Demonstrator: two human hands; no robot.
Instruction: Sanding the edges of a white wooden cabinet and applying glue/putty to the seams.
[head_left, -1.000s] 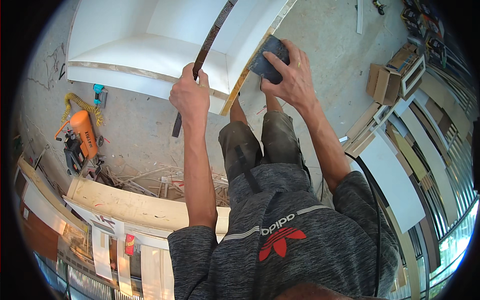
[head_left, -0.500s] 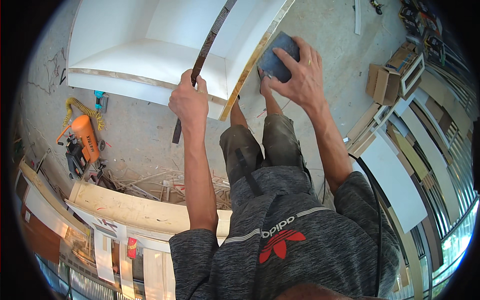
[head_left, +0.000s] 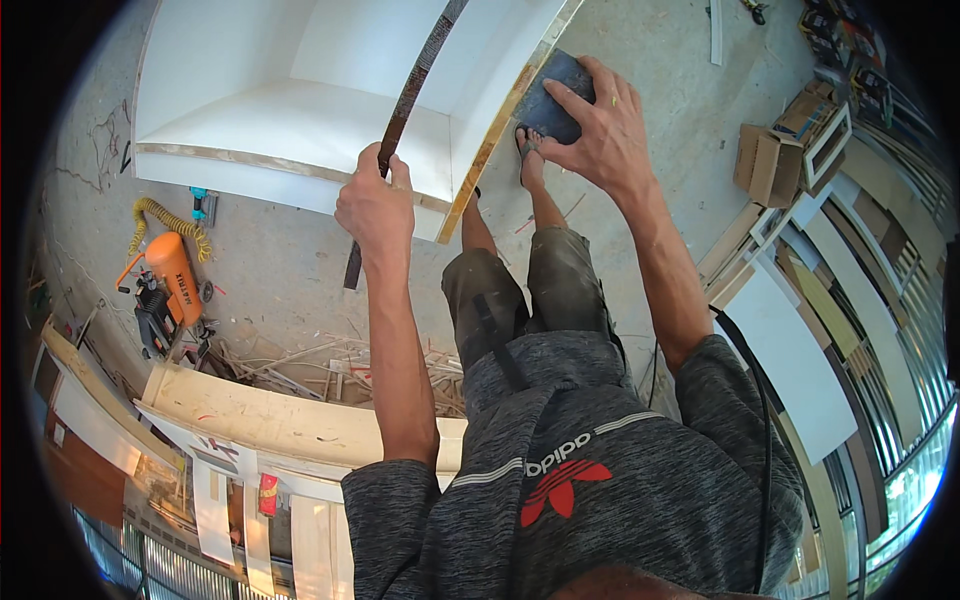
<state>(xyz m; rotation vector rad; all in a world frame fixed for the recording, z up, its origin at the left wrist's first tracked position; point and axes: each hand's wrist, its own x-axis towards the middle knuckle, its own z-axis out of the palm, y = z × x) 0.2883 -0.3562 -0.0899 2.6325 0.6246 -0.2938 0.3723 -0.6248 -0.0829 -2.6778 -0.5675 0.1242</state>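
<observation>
My left hand [head_left: 376, 205] is closed around a long, narrow dark brown strip [head_left: 412, 88], with the fingers and thumb pinching it. The strip runs from the top of the view across the front of a white cabinet carcass [head_left: 240, 172], and its lower end hangs below my fist. My right hand [head_left: 608, 135] grips a dark grey, flat rectangular block [head_left: 557, 100], thumb on the near side and fingers over the far side. The block lies along the cabinet's right-hand panel edge [head_left: 490, 145], which looks yellowish-brown and rough. Whether block and edge touch I cannot tell.
An orange air compressor [head_left: 174, 275] with a coiled yellow hose [head_left: 150, 208] stands at left. Wood scraps [head_left: 300, 365] litter the floor behind a pale bench-like panel [head_left: 290, 420]. At right are an open cardboard box [head_left: 770, 168] and stacked boards [head_left: 790, 350].
My right hand and the grey block have moved slightly farther away along the panel edge. My left hand keeps its hold on the strip, almost still.
</observation>
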